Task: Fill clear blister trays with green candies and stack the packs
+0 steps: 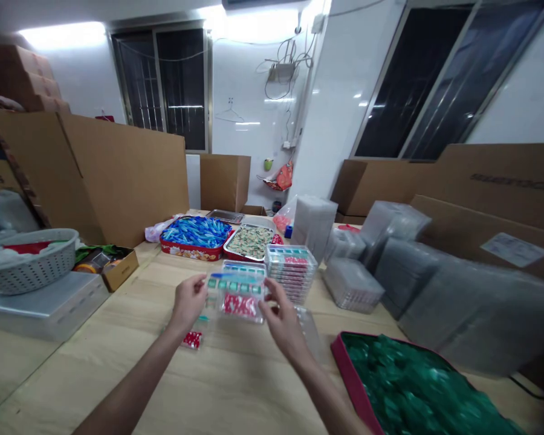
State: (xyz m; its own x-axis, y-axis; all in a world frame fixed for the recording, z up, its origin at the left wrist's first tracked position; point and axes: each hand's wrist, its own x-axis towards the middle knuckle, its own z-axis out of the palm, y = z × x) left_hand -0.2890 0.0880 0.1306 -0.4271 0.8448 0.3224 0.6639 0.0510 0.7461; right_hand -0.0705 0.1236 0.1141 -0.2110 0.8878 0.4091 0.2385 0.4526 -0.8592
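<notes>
Between my hands, a clear plastic case (236,285) is held above the wooden table. In it are rows of green squares, a blue pen-like stick (224,276) and a red packet with pale spots (239,305). The fingers of my left hand (189,305) are closed on its left edge. My right hand (283,317) grips the right edge with thumb and fingers. Partly hidden by my left forearm, another small red packet (192,339) lies on the table. Just beyond my right hand stands a stack of filled clear cases (292,281).
Behind are a tin of blue sticks (197,232) and a tray of small pale green pieces (251,241). At right stand stacks of clear plastic cases (351,284) and a pink-rimmed box of green packets (412,380). A grey basket (31,266) sits at left.
</notes>
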